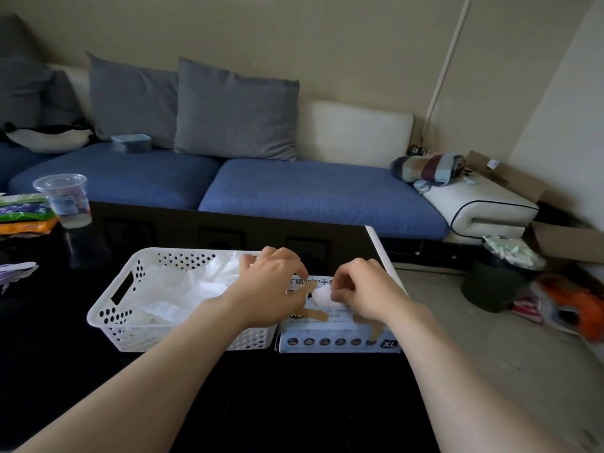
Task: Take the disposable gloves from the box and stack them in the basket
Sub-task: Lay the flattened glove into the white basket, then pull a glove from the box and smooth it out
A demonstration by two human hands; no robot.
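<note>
A pale blue glove box marked XL lies on the black table to the right of a white perforated basket. Several white gloves lie loosely in the basket. A white glove sticks up out of the box's top slot. My right hand pinches this glove with curled fingers. My left hand rests on the box top by the slot, with its thumb pressed beside the glove.
A clear plastic cup and snack packets stand at the table's far left. A blue sofa with grey cushions runs behind. On the floor to the right are a dark bin, cardboard boxes and clutter.
</note>
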